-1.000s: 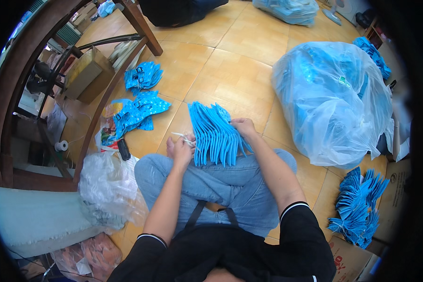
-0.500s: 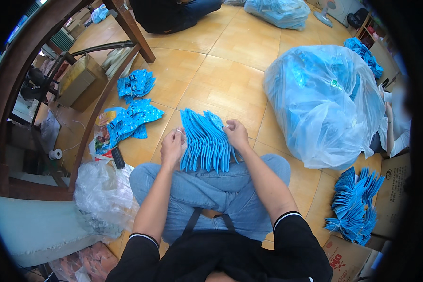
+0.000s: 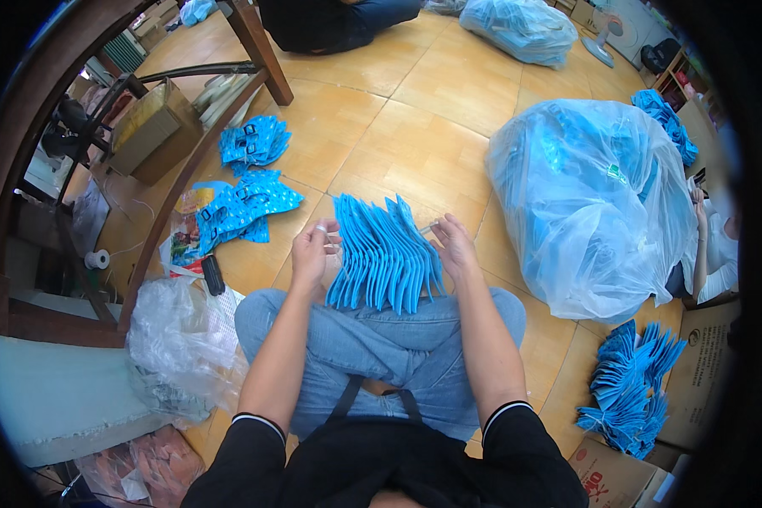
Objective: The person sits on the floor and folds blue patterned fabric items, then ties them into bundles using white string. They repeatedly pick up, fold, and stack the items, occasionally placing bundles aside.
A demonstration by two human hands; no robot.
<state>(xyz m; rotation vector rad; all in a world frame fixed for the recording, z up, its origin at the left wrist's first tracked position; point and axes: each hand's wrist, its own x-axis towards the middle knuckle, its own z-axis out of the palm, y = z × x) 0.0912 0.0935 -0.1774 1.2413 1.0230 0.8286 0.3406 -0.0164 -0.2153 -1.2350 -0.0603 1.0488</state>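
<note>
A row of blue folded pieces (image 3: 381, 258), thin and flat, stands on edge like a fan in front of my crossed legs. At its left end is my left hand (image 3: 315, 250), its fingers curled in; a small pale glint shows at the fingers, but what they hold is unclear. Beside the right end, my right hand (image 3: 457, 248) pinches a thin, pale, rod-like thing (image 3: 429, 227) that points toward the pieces. Whether that thing runs through the row is hidden.
A big clear bag (image 3: 584, 212) of blue goods stands at right, near another person (image 3: 720, 254). Blue bundles (image 3: 631, 389) and cartons (image 3: 707, 364) lie below it. Patterned blue bundles (image 3: 245, 207), a black object (image 3: 213, 275) and crumpled clear plastic (image 3: 182, 334) lie left, beside a wooden frame (image 3: 258, 51).
My right hand has moved outward to the right, and the row has spread wider, its right-hand pieces leaning more. My left hand stays at the left end. The whole view has shifted slightly.
</note>
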